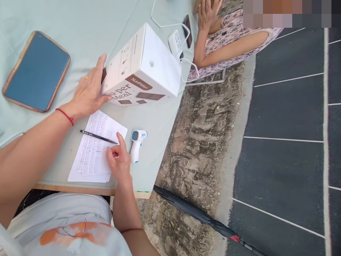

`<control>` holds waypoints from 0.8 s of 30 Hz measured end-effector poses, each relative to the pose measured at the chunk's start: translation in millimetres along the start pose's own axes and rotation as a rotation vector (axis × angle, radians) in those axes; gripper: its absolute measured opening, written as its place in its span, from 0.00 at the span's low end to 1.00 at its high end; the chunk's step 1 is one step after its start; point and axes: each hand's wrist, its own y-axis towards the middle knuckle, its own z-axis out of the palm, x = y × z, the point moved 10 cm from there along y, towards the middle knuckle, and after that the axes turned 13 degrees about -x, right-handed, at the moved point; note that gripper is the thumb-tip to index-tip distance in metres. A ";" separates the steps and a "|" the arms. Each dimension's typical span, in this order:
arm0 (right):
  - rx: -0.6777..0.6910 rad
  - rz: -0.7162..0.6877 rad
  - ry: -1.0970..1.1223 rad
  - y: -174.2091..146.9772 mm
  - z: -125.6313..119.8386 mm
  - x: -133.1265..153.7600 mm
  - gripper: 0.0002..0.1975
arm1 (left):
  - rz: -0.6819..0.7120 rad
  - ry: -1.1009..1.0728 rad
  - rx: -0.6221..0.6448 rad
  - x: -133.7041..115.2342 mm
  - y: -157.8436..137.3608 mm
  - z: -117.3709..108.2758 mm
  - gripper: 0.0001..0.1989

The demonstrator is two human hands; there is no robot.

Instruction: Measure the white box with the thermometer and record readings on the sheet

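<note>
My left hand (89,87), with a red string bracelet and a ring, grips the lower end of a white "Su-per Meal" box (161,65). Its thumb presses the printed front and its fingers lie along the side. The box is tilted over the table. My right hand (119,158) hovers at the right edge of written paper sheets (92,153), index finger extended, the others curled, holding nothing. On the sheets lies a black pen (98,136), its end close to my right fingertips. Just right of that hand rests a white and blue infrared thermometer (137,144).
A tablet in a brown case (37,71) lies at the left of the table (80,21). Beyond the box are a white power strip (175,42) with cables and a dark phone (187,31). Another person's arm (234,48) rests at the far edge. A folded umbrella (191,211) leans at the near corner.
</note>
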 end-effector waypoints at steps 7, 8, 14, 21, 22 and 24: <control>-0.271 0.391 -0.377 17.8 -74.6 -107.4 0.34 | -0.054 -0.132 -0.146 3.5 0.1 -15.1 0.54; -0.208 0.468 -0.396 15.8 -72.9 -119.8 0.32 | -0.042 -0.083 -0.128 2.0 -0.1 -13.3 0.52; -0.292 0.539 -0.049 20.0 -64.5 -90.5 0.26 | 0.034 0.032 -0.064 -0.8 -3.1 0.6 0.41; -0.198 0.418 0.665 53.2 -11.2 -0.3 0.21 | 0.057 0.024 -0.031 3.5 -2.0 5.9 0.45; -0.186 0.440 0.646 55.2 -5.3 -0.3 0.21 | 0.053 0.007 -0.021 2.8 -2.4 6.3 0.45; -0.193 0.479 0.601 57.1 1.0 -6.2 0.23 | 0.046 -0.021 -0.001 1.0 -3.9 6.6 0.46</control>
